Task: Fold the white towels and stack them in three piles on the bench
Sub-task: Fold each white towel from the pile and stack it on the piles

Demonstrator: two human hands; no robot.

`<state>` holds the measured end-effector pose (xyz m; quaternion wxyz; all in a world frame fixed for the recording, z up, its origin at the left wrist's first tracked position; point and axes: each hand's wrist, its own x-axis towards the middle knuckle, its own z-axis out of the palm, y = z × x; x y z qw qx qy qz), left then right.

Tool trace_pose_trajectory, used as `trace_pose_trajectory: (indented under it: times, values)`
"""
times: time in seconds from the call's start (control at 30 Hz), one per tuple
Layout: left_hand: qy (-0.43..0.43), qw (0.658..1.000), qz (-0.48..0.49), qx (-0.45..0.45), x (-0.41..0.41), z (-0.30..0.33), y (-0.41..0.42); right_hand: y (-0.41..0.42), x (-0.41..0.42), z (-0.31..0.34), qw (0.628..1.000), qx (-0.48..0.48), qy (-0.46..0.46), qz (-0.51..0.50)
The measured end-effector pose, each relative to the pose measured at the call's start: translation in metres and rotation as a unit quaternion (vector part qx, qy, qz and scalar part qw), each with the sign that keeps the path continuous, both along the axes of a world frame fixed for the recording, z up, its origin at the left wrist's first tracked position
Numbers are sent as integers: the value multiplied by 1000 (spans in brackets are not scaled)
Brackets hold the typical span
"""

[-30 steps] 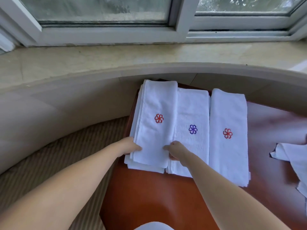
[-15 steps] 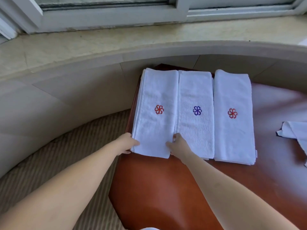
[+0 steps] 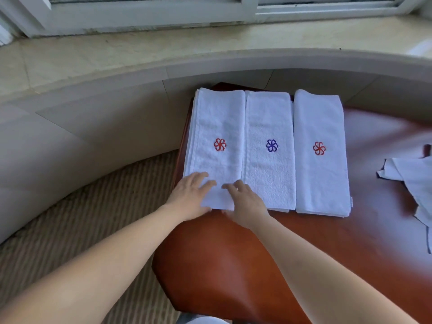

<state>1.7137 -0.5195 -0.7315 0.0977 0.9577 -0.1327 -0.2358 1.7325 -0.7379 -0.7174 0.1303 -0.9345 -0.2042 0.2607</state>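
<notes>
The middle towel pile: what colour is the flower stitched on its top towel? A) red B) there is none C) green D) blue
D: the middle pile bears a blue flower emblem, while the left pile and the right pile on either side of it carry red ones.

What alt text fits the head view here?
Both hands, left hand and right hand, press flat on the near end of the left towel pile, beside two more folded piles on a reddish-brown bench; unfolded white cloth lies at right.
</notes>
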Motion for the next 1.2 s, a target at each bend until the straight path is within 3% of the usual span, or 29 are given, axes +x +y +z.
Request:
trace_pose_trajectory:
  times: [0.07, 0.23, 0.33, 0.5, 0.7, 1.0, 1.2]
  values:
    - [43, 995, -74, 49, -4, -10, -11, -6, -11, -9, 994, -68, -13, 88]
    - [31, 996, -15, 83, -7, -19, -22, -6, -11, -17, 994, -76, -68, 36]
    - [58, 992, -20, 113, -13, -13, -26, -10, -22, -15, 997, -72, -19, 29]
    - [80, 990, -79, 85, -38, 0, -43, -29, -55, -5, 997, -73, 13, -34]
    - [98, 988, -31, 111, -63, 18, -92, -71, -72, 16, 994, -29, 106, -15]
    - [-3, 999, 6, 35, -89, 139, -248, -232, -127, 122, 992, -18, -28, -122]
    - [-62, 997, -43, -14, -104, 227, -378, -363, -166, 206, 973, 7, -111, -203]
